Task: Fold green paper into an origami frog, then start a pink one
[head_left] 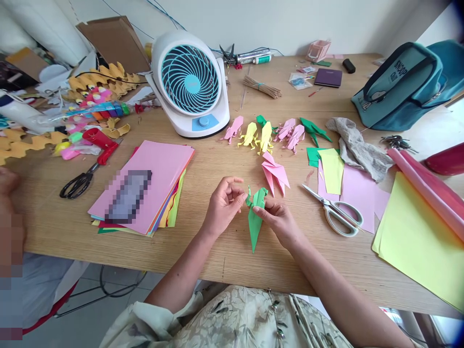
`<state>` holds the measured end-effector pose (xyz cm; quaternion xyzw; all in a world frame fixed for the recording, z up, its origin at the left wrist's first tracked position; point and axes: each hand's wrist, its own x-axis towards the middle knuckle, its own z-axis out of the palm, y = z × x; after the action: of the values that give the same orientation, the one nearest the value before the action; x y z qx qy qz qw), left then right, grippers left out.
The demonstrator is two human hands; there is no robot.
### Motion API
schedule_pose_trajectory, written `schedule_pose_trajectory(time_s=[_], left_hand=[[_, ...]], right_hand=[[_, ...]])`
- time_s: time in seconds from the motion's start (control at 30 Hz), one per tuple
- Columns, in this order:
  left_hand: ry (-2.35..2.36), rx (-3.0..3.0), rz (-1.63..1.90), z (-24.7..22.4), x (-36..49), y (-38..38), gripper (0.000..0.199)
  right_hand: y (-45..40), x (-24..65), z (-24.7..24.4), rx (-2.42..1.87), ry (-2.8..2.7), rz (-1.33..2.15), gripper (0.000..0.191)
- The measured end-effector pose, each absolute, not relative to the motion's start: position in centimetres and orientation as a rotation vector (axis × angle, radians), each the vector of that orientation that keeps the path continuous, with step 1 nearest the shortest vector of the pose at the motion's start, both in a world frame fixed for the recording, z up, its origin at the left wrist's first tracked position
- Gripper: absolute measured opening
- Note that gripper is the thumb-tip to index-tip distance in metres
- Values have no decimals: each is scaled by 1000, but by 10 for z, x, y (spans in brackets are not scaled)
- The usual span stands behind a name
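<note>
A green origami figure [255, 224] is held just above the table, its long pointed end hanging down toward me. My right hand [281, 220] grips its body between thumb and fingers. My left hand [225, 202] pinches at a thin curled limb on its upper left side, index finger raised. Just beyond lies a pink folded paper piece [274, 173] with pointed flaps. Behind it stand several finished origami animals, among them a yellow one [266, 137], a pink one [234, 129] and a dark green one [314, 130].
White-handled scissors [342, 215] and paper scraps [358, 193] lie to the right, near yellow sheets [420, 241]. At left are a coloured paper stack [159, 169] with a blurred phone, and a fan [190, 84] behind. Another person's arm [10, 208] rests at the far left.
</note>
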<state>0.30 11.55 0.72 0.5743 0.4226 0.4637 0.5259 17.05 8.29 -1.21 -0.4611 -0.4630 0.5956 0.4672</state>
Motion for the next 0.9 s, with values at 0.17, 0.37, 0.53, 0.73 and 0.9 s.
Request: schedule_pose_trajectory(time_s=[0.17,0.37,0.53,0.73,0.9], left_hand=[[1009,1850,1004,20,-9,121,20],[910,2133,866,33,-25,126,37],[858,2255,844,30,-28,131,11],[726,2278,831,31,-29,140,19],[729,2207,784,35,-28,142,12]], right_hand=[[82,171,-14,-1114,-1088,1520,41],[82,172,-12,-1139,-1092,1515,44],[83,172,-13,-1155,-1090,1522,44],[82,175,-14,-1157,-1089,1554,41],[81,176,-13,-1133,-1115,1626,38]])
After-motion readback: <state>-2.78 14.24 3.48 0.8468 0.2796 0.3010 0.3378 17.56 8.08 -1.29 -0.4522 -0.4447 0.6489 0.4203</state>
